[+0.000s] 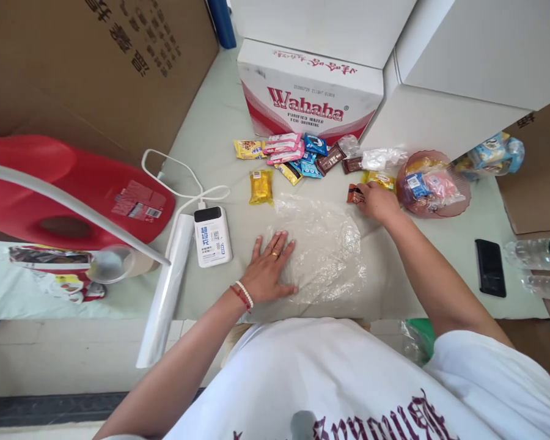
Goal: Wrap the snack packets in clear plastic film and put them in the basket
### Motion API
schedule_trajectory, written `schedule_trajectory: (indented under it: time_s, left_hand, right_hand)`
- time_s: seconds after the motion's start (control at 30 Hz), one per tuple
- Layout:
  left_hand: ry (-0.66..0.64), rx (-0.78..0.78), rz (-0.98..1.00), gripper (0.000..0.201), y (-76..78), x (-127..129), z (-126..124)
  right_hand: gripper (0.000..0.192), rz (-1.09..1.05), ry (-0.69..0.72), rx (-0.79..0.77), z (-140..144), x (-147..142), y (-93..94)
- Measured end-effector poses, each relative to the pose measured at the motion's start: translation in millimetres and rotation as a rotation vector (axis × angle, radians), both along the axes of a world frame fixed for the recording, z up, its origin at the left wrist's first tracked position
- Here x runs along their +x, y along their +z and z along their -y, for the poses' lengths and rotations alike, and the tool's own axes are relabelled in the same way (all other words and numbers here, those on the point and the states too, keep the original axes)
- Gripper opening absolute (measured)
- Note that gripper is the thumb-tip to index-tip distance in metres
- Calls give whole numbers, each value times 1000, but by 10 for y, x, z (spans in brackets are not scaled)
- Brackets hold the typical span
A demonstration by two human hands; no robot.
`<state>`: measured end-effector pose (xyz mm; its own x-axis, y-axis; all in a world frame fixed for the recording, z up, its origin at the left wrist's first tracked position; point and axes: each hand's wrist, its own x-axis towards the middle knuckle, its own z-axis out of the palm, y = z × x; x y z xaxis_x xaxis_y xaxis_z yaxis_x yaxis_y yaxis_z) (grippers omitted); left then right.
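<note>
The right hand [379, 201] closes its grip on a small brown-and-orange snack packet [355, 194] lying on the desk [440, 244], just beside the pink bowl [461, 205] of sweets. The left hand [269, 269] lies flat, fingers spread, holding nothing but pressing the left edge of the clear plastic bag [321, 247] in front of the person. To do this well, the palm should keep the thin film pinned while the packet lifts cleanly clear of the yellow packet [379, 179] touching it.
</note>
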<state>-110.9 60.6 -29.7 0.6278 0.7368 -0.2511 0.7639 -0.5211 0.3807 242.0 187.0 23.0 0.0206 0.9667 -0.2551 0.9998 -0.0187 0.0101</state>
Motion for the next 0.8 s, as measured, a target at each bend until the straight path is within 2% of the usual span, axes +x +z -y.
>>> schedule_trajectory:
  time_s: [0.1, 0.17, 0.23, 0.3, 0.37, 0.47, 0.57, 0.6, 0.7, 0.73, 0.8]
  left_hand:
    - [3, -9, 9, 117, -14, -20, 8]
    - [-1, -8, 19, 116, -27, -28, 10]
    - [-8, -6, 31, 117, -35, -30, 6]
    - [-15, -11, 41, 117, -33, -26, -3]
    - [-18, -24, 44, 118, -24, -21, -11]
    - [-15, -39, 49, 121, -14, -18, -16]
    - [-13, -29, 73, 122, -20, -26, -16]
    - [-15, -25, 80, 122, -22, -28, -17]
    - [-16, -40, 72, 125, -19, -26, -24]
    - [-13, -53, 65, 127, -16, -23, -27]
    - [1, -76, 57, 131, -9, -15, -33]
  right_hand:
    - [54, 19, 5, 65, 75, -34, 247]
    - [57, -85, 40, 141, 230, -130, 417]
    - [58, -241, 141, 128, 440, -330, 492]
    - [56, -362, 265, 6, 673, -595, 434]
    - [55, -383, 336, -134, 868, -839, 291]
    - [55, -331, 394, -285, 905, -1019, 133]
    - [36, -317, 415, -327, 466, -999, 182]
    - [33, -288, 363, -253, 225, -978, 220]
    - [39, -135, 183, 161, -595, -947, 255]
    - [45, -110, 155, 248, -844, -951, 223]
    - [48, -86, 160, 293, -1221, -971, 110]
